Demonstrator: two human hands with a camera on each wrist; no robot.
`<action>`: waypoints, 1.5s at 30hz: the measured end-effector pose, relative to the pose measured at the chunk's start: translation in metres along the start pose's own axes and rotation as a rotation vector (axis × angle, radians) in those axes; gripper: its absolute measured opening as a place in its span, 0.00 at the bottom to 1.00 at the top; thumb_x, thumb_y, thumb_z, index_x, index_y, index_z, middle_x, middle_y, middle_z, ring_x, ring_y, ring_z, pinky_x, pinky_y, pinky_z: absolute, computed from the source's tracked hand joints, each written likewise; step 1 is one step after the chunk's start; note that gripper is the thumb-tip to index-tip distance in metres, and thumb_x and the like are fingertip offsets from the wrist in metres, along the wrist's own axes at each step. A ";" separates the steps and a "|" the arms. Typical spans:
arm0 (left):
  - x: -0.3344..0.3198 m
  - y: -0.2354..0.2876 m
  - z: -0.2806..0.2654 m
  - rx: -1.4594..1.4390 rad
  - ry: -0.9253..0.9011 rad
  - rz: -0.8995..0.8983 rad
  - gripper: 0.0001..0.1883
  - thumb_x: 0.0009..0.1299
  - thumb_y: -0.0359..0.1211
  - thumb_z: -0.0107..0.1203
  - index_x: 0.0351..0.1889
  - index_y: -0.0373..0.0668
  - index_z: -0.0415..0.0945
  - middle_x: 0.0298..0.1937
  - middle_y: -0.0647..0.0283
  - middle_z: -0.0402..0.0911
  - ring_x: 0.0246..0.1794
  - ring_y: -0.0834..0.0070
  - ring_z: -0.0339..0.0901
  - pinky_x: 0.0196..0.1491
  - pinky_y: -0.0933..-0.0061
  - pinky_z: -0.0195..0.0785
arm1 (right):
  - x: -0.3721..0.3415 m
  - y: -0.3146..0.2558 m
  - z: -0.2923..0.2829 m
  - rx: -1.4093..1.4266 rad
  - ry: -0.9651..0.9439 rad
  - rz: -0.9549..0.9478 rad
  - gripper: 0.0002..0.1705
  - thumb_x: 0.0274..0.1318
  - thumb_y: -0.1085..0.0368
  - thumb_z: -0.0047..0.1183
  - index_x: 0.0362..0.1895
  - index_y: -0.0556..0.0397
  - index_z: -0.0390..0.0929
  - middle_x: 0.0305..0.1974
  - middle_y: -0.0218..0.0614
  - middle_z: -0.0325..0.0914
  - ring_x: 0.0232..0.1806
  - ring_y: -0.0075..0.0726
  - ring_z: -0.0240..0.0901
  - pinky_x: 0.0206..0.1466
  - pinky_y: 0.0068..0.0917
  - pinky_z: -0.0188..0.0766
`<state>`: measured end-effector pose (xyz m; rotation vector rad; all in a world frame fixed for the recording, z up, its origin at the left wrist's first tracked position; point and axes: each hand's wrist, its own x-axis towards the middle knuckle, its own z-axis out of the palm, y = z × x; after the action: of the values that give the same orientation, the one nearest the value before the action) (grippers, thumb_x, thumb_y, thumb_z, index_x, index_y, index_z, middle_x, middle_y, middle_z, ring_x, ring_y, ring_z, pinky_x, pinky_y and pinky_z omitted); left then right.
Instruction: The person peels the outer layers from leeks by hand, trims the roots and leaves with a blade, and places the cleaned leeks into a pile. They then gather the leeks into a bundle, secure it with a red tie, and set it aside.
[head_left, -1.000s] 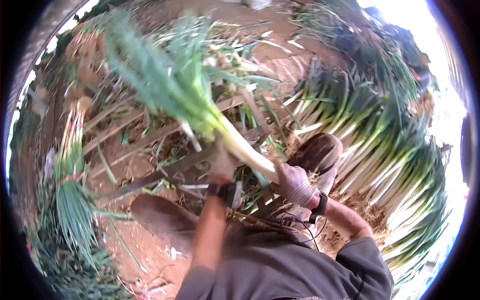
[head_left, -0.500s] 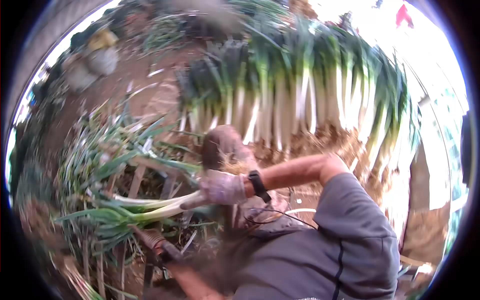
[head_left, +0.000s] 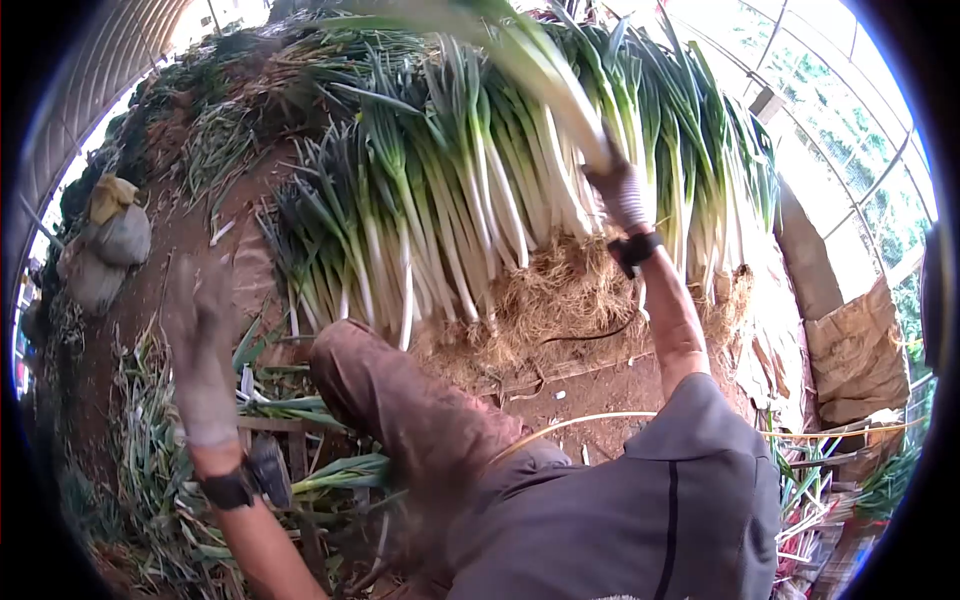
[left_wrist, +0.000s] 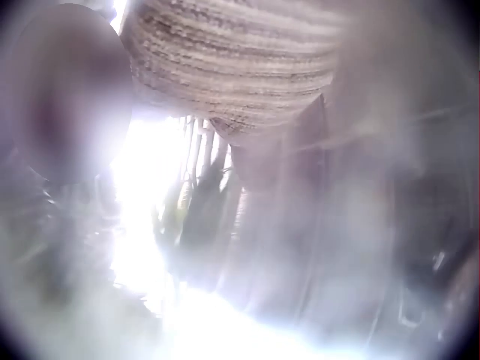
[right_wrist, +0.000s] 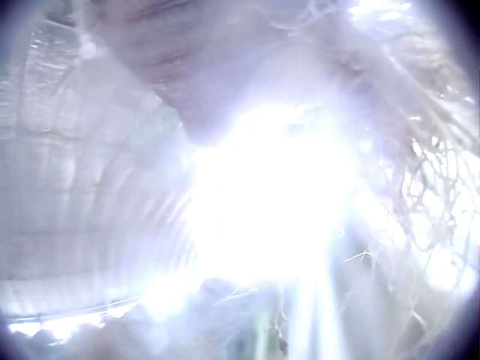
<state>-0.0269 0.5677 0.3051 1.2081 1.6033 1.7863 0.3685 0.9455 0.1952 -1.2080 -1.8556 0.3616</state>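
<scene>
— Holds what, over in the right grip (head_left: 620,190)?

— Closes round the lower white end of a leek (head_left: 568,105); can't tell, through the blur, whether just one. Slants from that grip up and leftward, to the top edge of the head view.

— And shows against what?

— Against a long row of leeks (head_left: 475,190), mostly to the left of the grip, with tangled roots (head_left: 560,290) just below it.

— And the left grip (head_left: 205,365)?

— Looks blurred but straight-fingered, with hold of nothing, well apart from the right one. Hovers near leaf trimmings (head_left: 145,430), with a white sack (head_left: 120,237) farther up and left.

— And between the two?

— A bent knee (head_left: 345,362), in brown trousers (head_left: 440,405).
</scene>
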 end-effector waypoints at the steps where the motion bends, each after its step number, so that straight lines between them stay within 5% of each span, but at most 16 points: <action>1: -0.016 -0.023 -0.018 0.075 0.004 -0.073 0.40 0.75 0.53 0.49 0.79 0.46 0.46 0.79 0.53 0.51 0.79 0.60 0.47 0.78 0.53 0.38 | 0.006 0.044 -0.010 -0.014 0.100 0.022 0.51 0.53 0.65 0.66 0.77 0.35 0.51 0.49 0.43 0.83 0.41 0.34 0.81 0.46 0.27 0.83; 3: -0.057 -0.104 -0.102 0.036 0.045 -0.212 0.37 0.76 0.52 0.48 0.79 0.53 0.49 0.80 0.60 0.50 0.79 0.62 0.48 0.76 0.53 0.39 | 0.018 0.153 -0.020 0.149 0.125 0.258 0.51 0.50 0.66 0.68 0.76 0.39 0.55 0.48 0.36 0.82 0.37 0.27 0.78 0.39 0.23 0.78; 5: -0.114 -0.125 -0.153 0.182 0.271 -0.494 0.33 0.77 0.50 0.48 0.77 0.52 0.54 0.76 0.60 0.56 0.75 0.65 0.56 0.72 0.57 0.51 | 0.015 0.181 -0.043 0.334 0.017 0.512 0.48 0.51 0.59 0.68 0.74 0.50 0.58 0.55 0.48 0.79 0.47 0.41 0.79 0.53 0.30 0.76; 6: -0.131 -0.105 -0.152 0.245 0.448 -0.641 0.36 0.76 0.43 0.53 0.76 0.38 0.52 0.74 0.54 0.57 0.72 0.64 0.59 0.71 0.64 0.53 | 0.018 0.184 -0.053 0.425 -0.074 0.692 0.47 0.52 0.55 0.67 0.73 0.53 0.60 0.57 0.50 0.78 0.49 0.45 0.79 0.55 0.32 0.74; 8: -0.183 -0.114 -0.214 0.239 0.480 -0.696 0.35 0.74 0.40 0.54 0.75 0.40 0.53 0.69 0.54 0.64 0.65 0.64 0.65 0.66 0.62 0.58 | 0.017 0.195 -0.053 0.191 -0.005 0.637 0.44 0.54 0.47 0.63 0.69 0.58 0.63 0.57 0.53 0.77 0.53 0.53 0.77 0.58 0.35 0.71; 11: -0.276 -0.078 -0.325 0.313 0.513 -0.695 0.35 0.72 0.35 0.56 0.75 0.43 0.54 0.60 0.53 0.74 0.55 0.63 0.74 0.59 0.60 0.67 | 0.014 0.229 -0.045 0.290 -0.038 0.642 0.30 0.53 0.45 0.63 0.44 0.62 0.81 0.40 0.46 0.83 0.40 0.44 0.79 0.46 0.37 0.75; 13: -0.335 -0.024 -0.384 1.146 0.516 -0.715 0.33 0.70 0.30 0.55 0.74 0.43 0.57 0.52 0.52 0.79 0.47 0.62 0.78 0.53 0.59 0.71 | 0.006 0.197 -0.044 0.571 -0.026 0.694 0.21 0.55 0.48 0.62 0.34 0.56 0.81 0.23 0.35 0.79 0.21 0.30 0.74 0.26 0.27 0.70; 15: -0.377 0.043 -0.405 1.326 0.583 -0.777 0.32 0.69 0.29 0.56 0.72 0.41 0.59 0.52 0.53 0.81 0.46 0.63 0.79 0.50 0.59 0.73 | 0.007 0.215 -0.045 0.567 -0.074 0.642 0.23 0.54 0.48 0.64 0.35 0.57 0.81 0.22 0.35 0.78 0.20 0.31 0.74 0.26 0.29 0.70; 18: -0.445 0.117 -0.444 1.182 0.685 -0.764 0.31 0.69 0.31 0.57 0.70 0.38 0.62 0.55 0.53 0.81 0.49 0.64 0.79 0.51 0.61 0.73 | 0.016 0.244 -0.035 -0.357 0.162 0.575 0.38 0.48 0.39 0.66 0.47 0.62 0.77 0.41 0.50 0.80 0.49 0.46 0.77 0.50 0.44 0.73; 20: -0.474 0.125 -0.443 1.256 0.793 -0.797 0.29 0.69 0.30 0.57 0.69 0.37 0.64 0.55 0.53 0.80 0.51 0.63 0.78 0.53 0.62 0.71 | 0.005 0.138 -0.027 -0.857 0.298 0.692 0.42 0.48 0.39 0.65 0.59 0.56 0.72 0.51 0.52 0.77 0.55 0.53 0.73 0.56 0.50 0.71; 24: -0.509 0.088 -0.412 1.366 0.856 -0.792 0.26 0.68 0.28 0.57 0.66 0.34 0.67 0.57 0.53 0.80 0.54 0.63 0.77 0.58 0.65 0.69 | 0.023 0.085 0.026 -0.602 0.451 0.263 0.37 0.52 0.54 0.66 0.64 0.54 0.69 0.56 0.50 0.75 0.57 0.50 0.72 0.56 0.48 0.73; 28: -0.518 -0.007 -0.344 1.510 0.663 -0.582 0.24 0.68 0.27 0.57 0.62 0.32 0.71 0.58 0.52 0.79 0.58 0.62 0.76 0.62 0.67 0.66 | 0.009 -0.068 0.124 0.514 -0.130 -0.021 0.19 0.59 0.66 0.60 0.53 0.60 0.78 0.44 0.39 0.82 0.40 0.28 0.78 0.44 0.27 0.76; 32: -0.380 -0.085 -0.209 0.728 0.659 -0.669 0.19 0.69 0.31 0.58 0.57 0.34 0.77 0.52 0.51 0.83 0.53 0.65 0.79 0.57 0.67 0.69 | -0.108 -0.261 0.213 0.661 -0.871 -0.291 0.15 0.58 0.66 0.60 0.48 0.60 0.81 0.33 0.33 0.83 0.30 0.25 0.76 0.36 0.23 0.74; 33: -0.374 -0.122 -0.206 0.772 0.624 -0.494 0.18 0.68 0.34 0.59 0.53 0.36 0.79 0.47 0.51 0.84 0.47 0.63 0.82 0.51 0.67 0.71 | -0.147 -0.290 0.243 0.604 -1.051 -0.351 0.15 0.58 0.65 0.60 0.47 0.60 0.81 0.33 0.35 0.83 0.30 0.26 0.76 0.37 0.25 0.74; 38: -0.339 -0.202 -0.185 0.849 0.412 -0.797 0.17 0.67 0.43 0.61 0.46 0.41 0.82 0.40 0.51 0.85 0.41 0.61 0.84 0.48 0.63 0.74 | -0.330 -0.367 0.365 0.397 -1.554 -0.740 0.18 0.58 0.55 0.58 0.44 0.55 0.83 0.35 0.45 0.84 0.34 0.42 0.80 0.42 0.40 0.75; 45: -0.387 -0.235 -0.179 0.479 0.762 -0.825 0.31 0.62 0.43 0.69 0.56 0.31 0.75 0.39 0.48 0.84 0.39 0.63 0.84 0.45 0.65 0.75 | -0.490 -0.389 0.415 -0.042 -1.235 -1.022 0.22 0.54 0.47 0.56 0.43 0.51 0.79 0.40 0.47 0.83 0.48 0.59 0.76 0.51 0.52 0.69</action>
<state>-0.0273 0.2102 -0.0263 -0.1376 2.5356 1.3655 -0.1158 0.4251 -0.0456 0.2477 -3.1984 0.5085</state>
